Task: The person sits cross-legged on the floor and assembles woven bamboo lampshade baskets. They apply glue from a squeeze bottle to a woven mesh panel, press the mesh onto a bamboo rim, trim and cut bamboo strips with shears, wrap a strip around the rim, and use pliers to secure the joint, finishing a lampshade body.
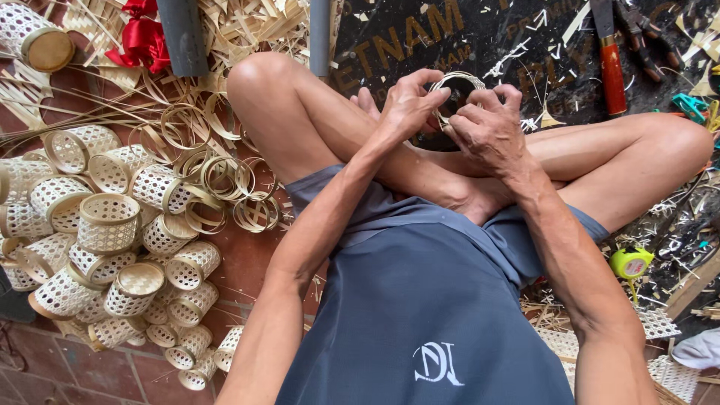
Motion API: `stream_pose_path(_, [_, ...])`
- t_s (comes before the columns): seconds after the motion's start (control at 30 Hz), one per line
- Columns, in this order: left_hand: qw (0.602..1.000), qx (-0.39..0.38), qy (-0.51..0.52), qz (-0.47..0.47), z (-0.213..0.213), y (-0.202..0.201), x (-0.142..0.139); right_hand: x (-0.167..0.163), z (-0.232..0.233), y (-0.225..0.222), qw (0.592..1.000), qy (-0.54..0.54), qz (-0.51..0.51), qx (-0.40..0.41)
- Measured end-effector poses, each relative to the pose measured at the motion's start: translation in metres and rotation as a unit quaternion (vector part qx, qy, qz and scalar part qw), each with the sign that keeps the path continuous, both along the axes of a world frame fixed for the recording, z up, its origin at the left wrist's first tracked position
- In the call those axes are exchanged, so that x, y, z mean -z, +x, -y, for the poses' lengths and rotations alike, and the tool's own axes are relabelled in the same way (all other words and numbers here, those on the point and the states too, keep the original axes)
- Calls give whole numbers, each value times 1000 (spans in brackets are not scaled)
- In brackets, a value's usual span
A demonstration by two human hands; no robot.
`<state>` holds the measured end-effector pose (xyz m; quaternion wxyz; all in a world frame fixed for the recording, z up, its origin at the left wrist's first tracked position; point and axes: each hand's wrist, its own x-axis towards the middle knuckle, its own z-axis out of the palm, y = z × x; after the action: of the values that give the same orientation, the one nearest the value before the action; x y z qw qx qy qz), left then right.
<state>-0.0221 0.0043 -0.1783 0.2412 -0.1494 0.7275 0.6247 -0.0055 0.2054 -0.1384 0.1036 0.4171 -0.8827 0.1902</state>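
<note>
Fingers (420,86) of both hands grasp a thin bamboo ring (457,81) above a black gold-lettered sign (517,37).

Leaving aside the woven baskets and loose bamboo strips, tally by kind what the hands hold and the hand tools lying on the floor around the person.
Bamboo ring, gripped by left hand and right hand: 1
Red-handled blade: 1
Pliers: 1
Yellow tape measure: 1
Total: 4

Red brick floor (247,262), dark mat (525,30), daylight
</note>
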Motion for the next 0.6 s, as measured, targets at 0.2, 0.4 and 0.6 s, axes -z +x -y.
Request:
stream_pose_path(0.2, [998, 21, -60, -3, 11, 2, 3, 0, -21, -3, 857, -324, 292, 273])
stream_pose_path(0.4, [992, 51, 74, 91, 11, -2, 0, 18, -18, -8, 662, -391, 561, 307])
stream_pose_path(0.6, [987, 80, 74, 115, 8, -1, -3, 12, -20, -6, 654, -415, 565, 284])
